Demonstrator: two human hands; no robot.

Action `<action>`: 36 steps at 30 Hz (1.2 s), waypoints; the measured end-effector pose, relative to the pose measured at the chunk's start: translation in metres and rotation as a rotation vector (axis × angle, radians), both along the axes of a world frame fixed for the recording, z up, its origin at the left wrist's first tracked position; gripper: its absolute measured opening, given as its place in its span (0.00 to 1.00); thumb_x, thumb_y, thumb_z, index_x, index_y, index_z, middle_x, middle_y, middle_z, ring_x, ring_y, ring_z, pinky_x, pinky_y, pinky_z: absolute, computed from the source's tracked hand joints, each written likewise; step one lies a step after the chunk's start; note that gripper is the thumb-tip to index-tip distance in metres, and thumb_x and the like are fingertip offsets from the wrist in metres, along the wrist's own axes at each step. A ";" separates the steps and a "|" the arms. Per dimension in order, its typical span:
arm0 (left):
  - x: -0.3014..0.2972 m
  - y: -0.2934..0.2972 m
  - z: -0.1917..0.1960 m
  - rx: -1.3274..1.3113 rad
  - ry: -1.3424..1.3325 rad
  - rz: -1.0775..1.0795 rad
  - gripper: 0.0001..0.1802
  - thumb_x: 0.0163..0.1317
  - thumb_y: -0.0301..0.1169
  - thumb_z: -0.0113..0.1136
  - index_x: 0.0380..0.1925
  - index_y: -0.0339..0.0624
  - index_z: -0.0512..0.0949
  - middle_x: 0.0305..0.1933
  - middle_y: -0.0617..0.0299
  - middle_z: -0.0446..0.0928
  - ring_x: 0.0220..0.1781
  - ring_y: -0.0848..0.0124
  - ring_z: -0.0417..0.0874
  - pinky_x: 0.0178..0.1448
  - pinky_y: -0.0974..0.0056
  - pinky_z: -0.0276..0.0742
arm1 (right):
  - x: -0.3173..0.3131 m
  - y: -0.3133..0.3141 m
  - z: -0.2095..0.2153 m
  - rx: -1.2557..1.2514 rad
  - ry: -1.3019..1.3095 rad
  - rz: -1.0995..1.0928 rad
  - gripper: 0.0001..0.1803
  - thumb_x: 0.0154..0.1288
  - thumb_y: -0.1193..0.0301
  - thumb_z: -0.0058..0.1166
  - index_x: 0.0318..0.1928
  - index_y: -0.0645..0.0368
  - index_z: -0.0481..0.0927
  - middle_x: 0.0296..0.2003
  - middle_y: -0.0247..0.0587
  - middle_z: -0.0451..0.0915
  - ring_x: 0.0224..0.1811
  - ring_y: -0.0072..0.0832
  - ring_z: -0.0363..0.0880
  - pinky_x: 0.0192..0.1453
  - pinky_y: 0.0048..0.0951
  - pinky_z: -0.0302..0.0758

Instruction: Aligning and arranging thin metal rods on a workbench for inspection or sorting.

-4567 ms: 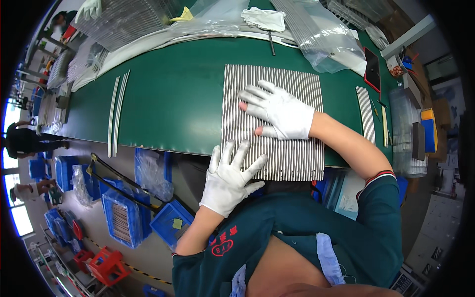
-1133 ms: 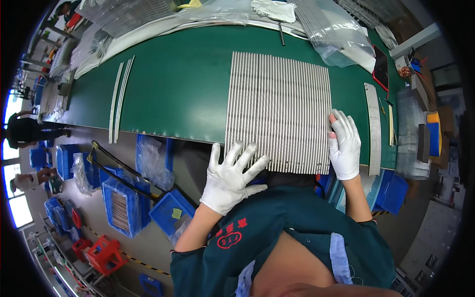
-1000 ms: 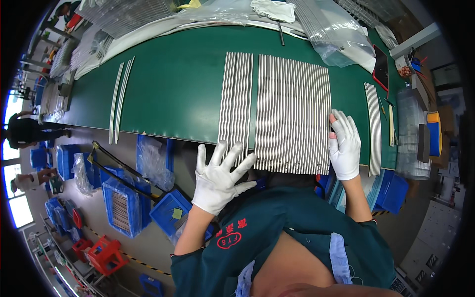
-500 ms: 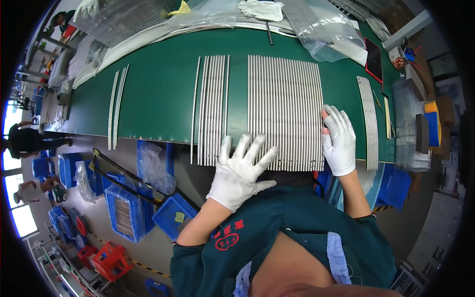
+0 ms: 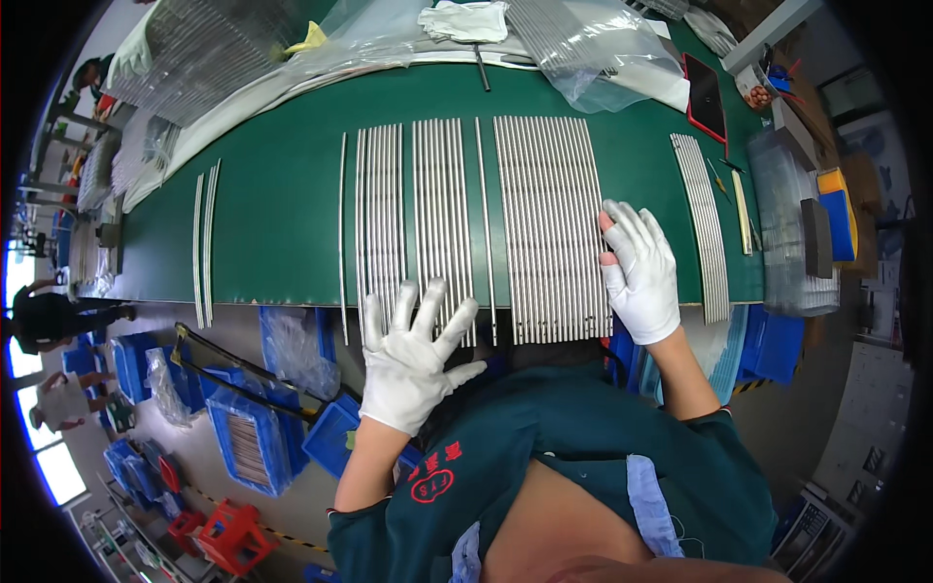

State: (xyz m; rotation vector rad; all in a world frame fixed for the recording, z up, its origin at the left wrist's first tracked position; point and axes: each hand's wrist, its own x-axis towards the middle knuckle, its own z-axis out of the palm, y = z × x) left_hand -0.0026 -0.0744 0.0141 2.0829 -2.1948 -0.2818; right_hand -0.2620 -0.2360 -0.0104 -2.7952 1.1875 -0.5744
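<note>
Both my hands wear white gloves. My left hand (image 5: 413,355) is open, its fingers spread over the near ends of two narrow groups of thin metal rods, a left group (image 5: 380,209) and a right group (image 5: 441,209). One single rod (image 5: 343,233) lies left of these groups, and another rod (image 5: 488,233) lies to their right. Beside that is a wide flat row of silvery rods (image 5: 551,223), side by side. At this row's right edge is my right hand (image 5: 643,272), open, fingers extended, thumb and one fingertip bare against or close to the outermost rod.
A few rods (image 5: 206,243) lie at the left of the green table (image 5: 277,223); a narrow bundle (image 5: 702,223) lies right. Behind are plastic bags (image 5: 583,68), white gloves (image 5: 465,21) and a red-edged phone (image 5: 706,97). Blue crates (image 5: 248,442) stand on the floor at left.
My left hand has moved left, and part of the wide row now lies as a separate group under its fingers. The wide row is narrower. My right hand stays at its right edge.
</note>
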 end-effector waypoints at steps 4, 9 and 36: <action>0.025 0.007 -0.001 -0.073 -0.086 0.153 0.48 0.41 0.59 0.70 0.65 0.59 0.69 0.69 0.49 0.67 0.70 0.46 0.64 0.73 0.33 0.48 | -0.002 0.003 0.017 0.128 0.073 0.297 0.34 0.65 0.47 0.48 0.64 0.57 0.70 0.65 0.49 0.68 0.69 0.52 0.63 0.74 0.58 0.53; 0.044 0.013 -0.016 -0.071 -0.083 0.152 0.52 0.40 0.59 0.71 0.67 0.55 0.66 0.70 0.46 0.65 0.71 0.43 0.63 0.73 0.36 0.53 | 0.010 0.007 0.028 0.259 0.197 0.481 0.35 0.58 0.51 0.56 0.63 0.57 0.72 0.66 0.46 0.68 0.71 0.47 0.62 0.76 0.56 0.51; 0.096 -0.031 -0.036 -0.301 -0.023 -0.152 0.39 0.51 0.16 0.50 0.66 0.57 0.68 0.66 0.55 0.69 0.69 0.47 0.68 0.72 0.46 0.63 | 0.040 0.013 0.008 0.046 0.311 0.216 0.37 0.54 0.73 0.52 0.68 0.53 0.66 0.68 0.55 0.62 0.72 0.51 0.58 0.77 0.49 0.49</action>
